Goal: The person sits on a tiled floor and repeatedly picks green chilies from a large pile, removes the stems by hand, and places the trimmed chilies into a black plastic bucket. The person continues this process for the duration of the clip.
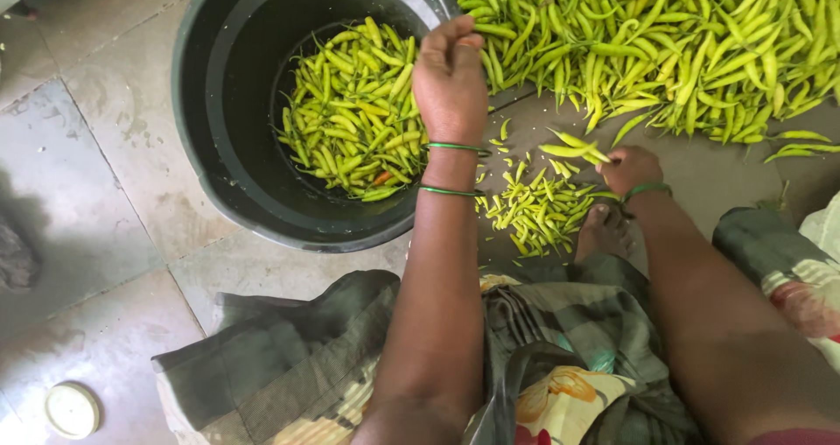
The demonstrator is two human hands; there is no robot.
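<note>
Your left hand (450,76) hangs over the rim of the black plastic bucket (203,104), fingers curled loosely inward toward the palm; whether they enclose anything cannot be told from this angle. Two thin green bangles (455,148) ring that wrist. The bucket is round, smooth-walled and matte, and its bottom holds a layer of glossy yellow-green chillies (350,112), slender, tapered and slightly curved.

Your right hand (632,170) rests low on the floor, fingers pinched closed around a few long chillies (573,147) whose pointed tips stick out to the left. A green bangle circles this wrist too. Just beside that hand, between it and the bucket, lies a small heap of short green stems (534,209). Beyond both hands a large loose pile of whole chillies (665,42) spreads across the top right.

The floor (105,200) consists of dull grey stone tiles, stained and scuffed, with visible joints. A round, flat, cream-coloured lid (72,409) lies at the lower left. Your lap is covered with dark checked cloth (289,357) printed with orange and yellow shapes.
</note>
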